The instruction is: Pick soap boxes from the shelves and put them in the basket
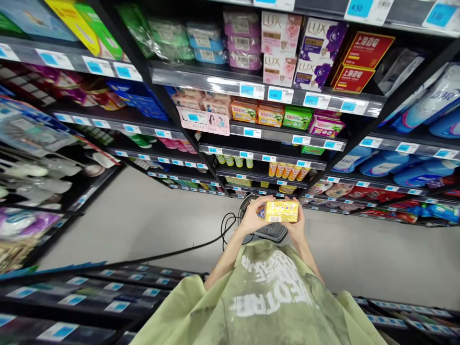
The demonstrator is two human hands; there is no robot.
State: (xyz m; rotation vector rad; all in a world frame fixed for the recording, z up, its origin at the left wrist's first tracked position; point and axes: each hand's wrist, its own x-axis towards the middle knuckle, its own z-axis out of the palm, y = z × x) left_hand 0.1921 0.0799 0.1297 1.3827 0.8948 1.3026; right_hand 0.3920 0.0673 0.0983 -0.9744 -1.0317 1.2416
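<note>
A small yellow box (282,211) with printed text and a barcode is held in front of my body, above a grey shopping basket (275,233). My left hand (253,215) grips its left end, where a bit of blue shows beside the fingers. The fingers of my right hand (296,224) wrap round the box's right end and lower edge. What lies in the basket is mostly hidden by the hands and box.
Ahead stands a shelf (215,79) with boxed soaps, such as LUX boxes (280,33) and orange packs (270,115). Blue bottles (384,163) fill the right bay. Utensils (39,167) hang at left. A black cable (172,251) trails left near the basket above the grey floor (154,215).
</note>
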